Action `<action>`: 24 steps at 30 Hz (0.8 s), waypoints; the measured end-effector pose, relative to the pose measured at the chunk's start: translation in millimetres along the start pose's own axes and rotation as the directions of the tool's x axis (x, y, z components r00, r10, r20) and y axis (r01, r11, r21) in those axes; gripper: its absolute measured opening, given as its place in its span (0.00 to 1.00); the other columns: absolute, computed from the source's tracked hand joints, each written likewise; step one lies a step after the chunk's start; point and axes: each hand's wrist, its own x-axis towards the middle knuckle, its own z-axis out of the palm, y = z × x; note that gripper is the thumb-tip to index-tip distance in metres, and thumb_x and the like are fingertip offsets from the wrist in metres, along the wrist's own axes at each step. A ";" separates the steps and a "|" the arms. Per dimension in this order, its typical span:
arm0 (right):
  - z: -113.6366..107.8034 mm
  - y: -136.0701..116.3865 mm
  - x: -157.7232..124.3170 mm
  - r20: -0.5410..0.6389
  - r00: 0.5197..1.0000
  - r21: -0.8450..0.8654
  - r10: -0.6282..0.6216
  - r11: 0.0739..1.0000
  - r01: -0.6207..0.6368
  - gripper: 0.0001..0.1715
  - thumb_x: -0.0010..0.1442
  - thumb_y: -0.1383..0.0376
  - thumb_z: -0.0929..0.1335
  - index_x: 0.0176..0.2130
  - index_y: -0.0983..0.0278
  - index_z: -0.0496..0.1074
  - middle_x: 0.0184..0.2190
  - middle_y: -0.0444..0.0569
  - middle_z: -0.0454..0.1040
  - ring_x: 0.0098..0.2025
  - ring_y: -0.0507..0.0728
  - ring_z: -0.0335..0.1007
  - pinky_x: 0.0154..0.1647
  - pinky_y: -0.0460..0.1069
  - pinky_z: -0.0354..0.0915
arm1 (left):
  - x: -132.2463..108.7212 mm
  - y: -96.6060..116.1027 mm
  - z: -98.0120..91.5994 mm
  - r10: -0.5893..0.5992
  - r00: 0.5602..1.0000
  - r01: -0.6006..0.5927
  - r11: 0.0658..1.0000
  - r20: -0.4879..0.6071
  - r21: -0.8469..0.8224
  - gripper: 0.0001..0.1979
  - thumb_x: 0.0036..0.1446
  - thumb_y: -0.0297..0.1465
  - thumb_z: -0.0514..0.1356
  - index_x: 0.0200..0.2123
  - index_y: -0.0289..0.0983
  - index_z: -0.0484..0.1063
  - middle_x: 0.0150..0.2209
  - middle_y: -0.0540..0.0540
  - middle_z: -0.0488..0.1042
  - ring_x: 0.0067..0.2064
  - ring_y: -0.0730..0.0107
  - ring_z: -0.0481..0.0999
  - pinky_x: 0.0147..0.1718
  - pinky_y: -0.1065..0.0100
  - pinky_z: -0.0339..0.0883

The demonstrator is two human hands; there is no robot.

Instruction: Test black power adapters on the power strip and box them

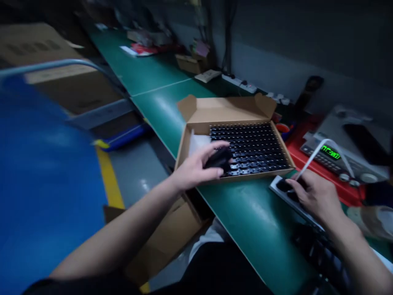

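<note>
Fingers (215, 172) of the left hand (193, 172) curl around a black part (221, 159) above one open cardboard box (227, 108) at the worktop's (254, 213) front edge; black parts (248, 147), too many to count, fill its rows beside a white sheet (199, 143). Right fingers (294, 184) press on a second, white-rimmed tray (274, 185).

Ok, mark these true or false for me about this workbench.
1. The left hand holds a black item above the box. True.
2. The cardboard box is shut. False: it stands open, with rows of black parts inside.
3. The right hand lies on the red tray. False: it is at a grey-rimmed holder.
4. The device display glows green. True.
</note>
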 end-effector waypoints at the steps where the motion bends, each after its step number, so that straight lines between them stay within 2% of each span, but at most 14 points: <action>1: 2.2 1.8 0.3 -0.001 1.000 -0.065 -0.013 0.998 0.013 0.18 0.66 0.49 0.65 0.33 0.59 0.70 0.28 0.47 0.75 0.29 0.59 0.72 0.29 0.53 0.62 | 6.2 2.1 -18.3 -0.020 0.994 0.035 0.990 -0.111 0.136 0.38 0.51 0.36 0.66 0.63 0.36 0.59 0.51 0.36 0.75 0.46 0.55 0.77 0.41 0.59 0.73; 2: 4.9 3.0 0.4 -0.004 1.000 -0.124 -0.023 0.992 0.023 0.20 0.66 0.48 0.64 0.32 0.59 0.70 0.27 0.48 0.74 0.28 0.60 0.71 0.27 0.52 0.60 | 13.0 3.9 -34.0 -0.034 0.977 0.100 0.947 -0.212 0.306 0.36 0.48 0.35 0.66 0.60 0.35 0.61 0.49 0.36 0.75 0.46 0.55 0.77 0.42 0.59 0.72; 4: 10.5 3.1 0.0 -0.022 0.999 -0.199 -0.039 0.979 0.034 0.22 0.67 0.47 0.62 0.32 0.59 0.69 0.26 0.49 0.74 0.26 0.60 0.70 0.25 0.52 0.58 | 27.6 6.3 -56.7 -0.080 0.949 0.261 0.740 -0.305 0.619 0.31 0.45 0.33 0.66 0.54 0.35 0.67 0.46 0.38 0.76 0.44 0.55 0.76 0.43 0.58 0.71; 5: 12.7 2.1 -0.6 -0.035 0.998 -0.214 -0.044 0.976 0.035 0.23 0.68 0.47 0.61 0.32 0.59 0.69 0.27 0.49 0.74 0.26 0.59 0.71 0.25 0.52 0.58 | 34.8 6.6 -63.6 -0.126 0.945 0.313 0.611 -0.302 0.727 0.29 0.44 0.33 0.66 0.52 0.35 0.69 0.43 0.39 0.77 0.43 0.54 0.76 0.43 0.58 0.70; 7: 15.4 -0.5 -2.2 -0.057 0.997 -0.218 -0.046 0.975 0.033 0.22 0.68 0.48 0.61 0.33 0.60 0.70 0.29 0.49 0.75 0.28 0.59 0.72 0.25 0.51 0.59 | 47.7 5.6 -70.5 -0.261 0.938 0.319 0.397 -0.228 0.861 0.25 0.42 0.33 0.66 0.47 0.36 0.73 0.38 0.41 0.78 0.41 0.54 0.76 0.42 0.59 0.69; 9: 15.9 -2.6 -3.4 -0.063 0.997 -0.208 -0.050 0.978 0.036 0.21 0.68 0.48 0.61 0.34 0.60 0.71 0.30 0.48 0.75 0.29 0.58 0.73 0.26 0.51 0.60 | 57.6 3.5 -72.2 -0.376 0.914 0.266 0.272 -0.153 0.925 0.21 0.40 0.34 0.67 0.41 0.37 0.76 0.32 0.43 0.77 0.37 0.55 0.76 0.39 0.61 0.69; 11: 15.1 -3.6 -4.1 -0.069 0.997 -0.201 -0.043 0.979 0.029 0.21 0.68 0.48 0.61 0.35 0.60 0.71 0.31 0.47 0.75 0.30 0.58 0.73 0.26 0.50 0.60 | 64.0 1.6 -72.8 -0.450 0.885 0.230 0.200 -0.119 0.952 0.16 0.39 0.35 0.67 0.35 0.37 0.77 0.27 0.44 0.76 0.34 0.56 0.75 0.36 0.63 0.68; 15: 13.9 -3.9 -4.9 -0.077 0.997 -0.175 -0.003 0.985 -0.011 0.25 0.67 0.46 0.60 0.34 0.61 0.72 0.29 0.48 0.75 0.28 0.57 0.71 0.25 0.50 0.59 | 69.8 -1.0 -73.8 -0.513 0.851 0.224 0.170 -0.108 0.960 0.14 0.36 0.34 0.67 0.32 0.37 0.78 0.25 0.44 0.75 0.33 0.55 0.76 0.36 0.62 0.68; 19: 15.9 -2.6 -6.3 -0.084 0.996 -0.165 0.000 0.986 -0.013 0.25 0.68 0.45 0.60 0.34 0.61 0.72 0.30 0.48 0.75 0.29 0.57 0.72 0.27 0.50 0.59 | 75.7 -5.6 -71.2 -0.577 0.815 0.217 0.227 -0.049 0.949 0.18 0.34 0.33 0.69 0.34 0.38 0.80 0.27 0.45 0.77 0.34 0.55 0.76 0.38 0.60 0.69; 21: 16.7 -2.0 -7.0 -0.078 0.997 -0.161 -0.004 0.987 -0.009 0.24 0.68 0.46 0.60 0.35 0.61 0.72 0.31 0.48 0.76 0.31 0.57 0.72 0.28 0.50 0.59 | 78.6 -8.2 -72.6 -0.613 0.790 0.216 0.290 0.008 0.932 0.21 0.34 0.37 0.71 0.36 0.38 0.80 0.28 0.45 0.78 0.34 0.57 0.76 0.38 0.60 0.70; 24: 16.5 -2.4 -7.5 -0.076 0.997 -0.159 -0.005 0.987 -0.007 0.23 0.69 0.48 0.60 0.37 0.60 0.73 0.32 0.47 0.76 0.31 0.57 0.73 0.28 0.50 0.60 | 78.4 -11.2 -80.9 -0.691 0.698 0.285 0.506 0.185 0.814 0.26 0.38 0.47 0.71 0.38 0.36 0.79 0.35 0.43 0.80 0.35 0.58 0.79 0.38 0.61 0.71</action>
